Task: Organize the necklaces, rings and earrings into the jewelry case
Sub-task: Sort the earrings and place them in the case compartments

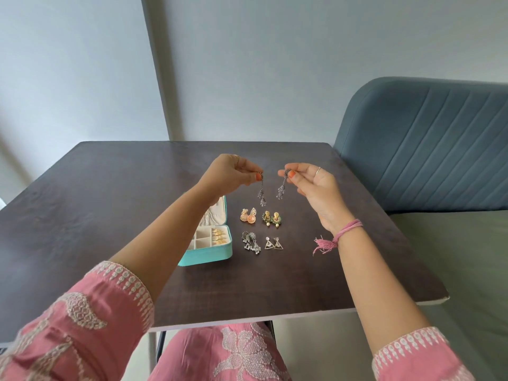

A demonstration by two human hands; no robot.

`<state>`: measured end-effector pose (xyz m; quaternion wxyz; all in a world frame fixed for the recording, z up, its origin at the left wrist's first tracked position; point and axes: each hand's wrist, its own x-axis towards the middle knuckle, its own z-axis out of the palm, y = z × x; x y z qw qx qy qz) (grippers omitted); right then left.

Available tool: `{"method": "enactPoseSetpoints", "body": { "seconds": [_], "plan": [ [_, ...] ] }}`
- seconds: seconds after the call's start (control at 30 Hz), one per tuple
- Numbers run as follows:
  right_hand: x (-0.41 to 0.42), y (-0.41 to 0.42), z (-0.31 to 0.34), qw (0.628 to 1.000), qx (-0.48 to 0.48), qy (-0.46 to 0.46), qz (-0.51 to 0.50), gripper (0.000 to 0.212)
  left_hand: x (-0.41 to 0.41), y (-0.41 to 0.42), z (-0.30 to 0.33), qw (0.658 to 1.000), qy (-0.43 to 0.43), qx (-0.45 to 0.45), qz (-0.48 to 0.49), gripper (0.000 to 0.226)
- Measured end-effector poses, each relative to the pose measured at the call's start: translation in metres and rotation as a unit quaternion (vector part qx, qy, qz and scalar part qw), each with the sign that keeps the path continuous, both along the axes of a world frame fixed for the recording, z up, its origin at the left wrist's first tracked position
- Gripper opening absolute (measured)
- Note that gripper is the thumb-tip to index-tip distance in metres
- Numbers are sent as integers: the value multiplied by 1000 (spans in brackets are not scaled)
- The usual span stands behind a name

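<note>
Table (110, 204), dark top. Case (220, 250) open at left-centre, directly below the left forearm; some compartments already hold gold pieces. Four earring pairs lie on the table just right of the case.

Left hand (228, 171) pinches one dangle earring (261, 192) by its top. Right hand (313, 185) pinches its twin (281, 188) likewise. Both hang vertical, long axis straight down, near each other, above the table.

Case lies down and left of both hands; left hand is nearer. Judgement: the pair goes down-left into the case.
</note>
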<state>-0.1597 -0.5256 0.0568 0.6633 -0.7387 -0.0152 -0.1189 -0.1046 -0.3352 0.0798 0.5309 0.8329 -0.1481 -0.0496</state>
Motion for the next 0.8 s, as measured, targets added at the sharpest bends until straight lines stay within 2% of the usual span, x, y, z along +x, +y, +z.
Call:
{"method": "enactPoseSetpoints", "body": {
  "seconds": [0.27, 0.8],
  "plan": [
    [51, 9, -23, 998, -53, 24, 31, 11, 41, 5, -12, 992, -40, 118, 3, 13],
    [101, 27, -48, 981, -174, 70, 41, 12, 83, 9, -43, 962, -33, 269, -46, 11]
  ]
}}
